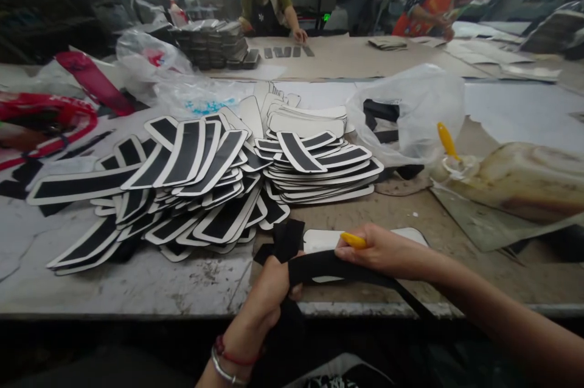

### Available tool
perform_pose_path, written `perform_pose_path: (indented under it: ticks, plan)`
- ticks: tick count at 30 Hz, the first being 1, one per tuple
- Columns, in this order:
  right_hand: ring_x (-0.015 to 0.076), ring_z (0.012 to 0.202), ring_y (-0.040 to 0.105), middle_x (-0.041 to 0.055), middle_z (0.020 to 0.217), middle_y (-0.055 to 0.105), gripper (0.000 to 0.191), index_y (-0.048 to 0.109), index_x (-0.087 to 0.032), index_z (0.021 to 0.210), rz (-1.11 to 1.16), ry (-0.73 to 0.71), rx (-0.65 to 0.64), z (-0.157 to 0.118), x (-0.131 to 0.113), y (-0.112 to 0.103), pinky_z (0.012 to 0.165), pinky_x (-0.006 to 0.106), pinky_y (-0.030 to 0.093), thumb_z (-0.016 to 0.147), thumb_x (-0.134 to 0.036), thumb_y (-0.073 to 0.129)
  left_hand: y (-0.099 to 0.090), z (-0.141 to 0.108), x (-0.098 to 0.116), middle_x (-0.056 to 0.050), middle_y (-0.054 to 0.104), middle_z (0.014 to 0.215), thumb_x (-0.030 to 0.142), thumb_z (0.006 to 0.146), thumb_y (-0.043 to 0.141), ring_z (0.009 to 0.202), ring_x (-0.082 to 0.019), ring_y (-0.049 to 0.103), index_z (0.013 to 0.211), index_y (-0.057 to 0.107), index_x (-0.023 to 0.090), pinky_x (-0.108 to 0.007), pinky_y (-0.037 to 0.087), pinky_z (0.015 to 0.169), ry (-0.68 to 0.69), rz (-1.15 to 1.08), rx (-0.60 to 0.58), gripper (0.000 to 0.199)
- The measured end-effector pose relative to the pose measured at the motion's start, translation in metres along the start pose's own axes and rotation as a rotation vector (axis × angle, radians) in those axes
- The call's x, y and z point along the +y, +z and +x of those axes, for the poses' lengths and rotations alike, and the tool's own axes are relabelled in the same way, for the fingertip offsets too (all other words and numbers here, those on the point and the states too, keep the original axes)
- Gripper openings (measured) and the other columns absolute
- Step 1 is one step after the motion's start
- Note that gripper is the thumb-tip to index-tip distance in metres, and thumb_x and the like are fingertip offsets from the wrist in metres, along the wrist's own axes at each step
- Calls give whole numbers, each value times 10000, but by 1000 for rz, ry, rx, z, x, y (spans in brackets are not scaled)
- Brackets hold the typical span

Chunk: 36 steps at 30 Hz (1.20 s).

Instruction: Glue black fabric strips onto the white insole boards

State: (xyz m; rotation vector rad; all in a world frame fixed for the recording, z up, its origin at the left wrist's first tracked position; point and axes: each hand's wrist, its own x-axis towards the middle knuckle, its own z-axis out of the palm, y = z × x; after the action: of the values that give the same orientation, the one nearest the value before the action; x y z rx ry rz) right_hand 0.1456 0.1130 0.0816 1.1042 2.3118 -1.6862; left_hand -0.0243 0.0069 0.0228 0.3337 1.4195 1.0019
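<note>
Near the table's front edge, my left hand (274, 284) is closed on a black fabric strip (319, 265), with more black cloth bunched above its fingers. My right hand (371, 248) grips a yellow-handled tool (353, 240); the tool's working end is hidden. The strip passes beneath my right hand and trails off to the lower right. Under the strip and my right hand lies a white rounded panel (406, 235), partly covered. Just beyond my hands is a large pile of white-edged panels with black centres (223, 227).
A glue-stained plastic container (529, 178) with a yellow handle (447, 142) stands at right. A clear plastic bag (429, 108) holds black pieces behind it. Red items (93, 81) lie at left. Two people stand across the far table (337, 59), near stacked dark pieces (214, 44).
</note>
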Motion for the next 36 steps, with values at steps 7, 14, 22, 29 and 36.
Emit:
perform_pose_path:
  ticks: [7, 14, 22, 29, 36]
  plan:
    - [80, 508, 243, -71, 523, 263, 324, 317, -200, 545, -133, 74, 11, 17, 22, -7, 480, 230, 217, 811, -344, 434, -3, 5, 0, 67, 368, 393, 340, 637, 613, 339, -42, 300, 464, 393, 193, -205, 201, 372, -82, -38, -6, 315]
    - [84, 508, 242, -66, 499, 280, 315, 334, -195, 518, -137, 111, 33, 19, 28, -9, 481, 240, 211, 779, -323, 454, -5, 7, 0, 67, 383, 403, 340, 678, 614, 342, -45, 304, 509, 442, 178, -207, 201, 367, -99, -29, -10, 291]
    - [80, 492, 266, -64, 496, 298, 302, 342, -195, 510, -160, 134, 33, 19, 39, -11, 481, 238, 218, 762, -322, 450, -2, 7, 1, 70, 388, 410, 343, 658, 619, 354, -47, 308, 540, 454, 175, -203, 218, 371, -93, -17, 0, 263]
    - [82, 480, 294, -58, 493, 326, 292, 374, -196, 522, -180, 196, 36, 20, 42, -11, 463, 232, 223, 754, -354, 451, -3, 6, 5, 66, 391, 409, 353, 651, 604, 353, -51, 314, 529, 443, 182, -204, 220, 369, -82, 27, 2, 265]
    - [80, 471, 310, -54, 492, 351, 254, 409, -189, 530, -164, 196, 53, 21, 45, -12, 452, 228, 227, 738, -323, 469, -4, 11, 16, 86, 396, 412, 341, 669, 618, 351, -53, 311, 703, 533, 171, -192, 215, 364, -48, 96, -28, 192]
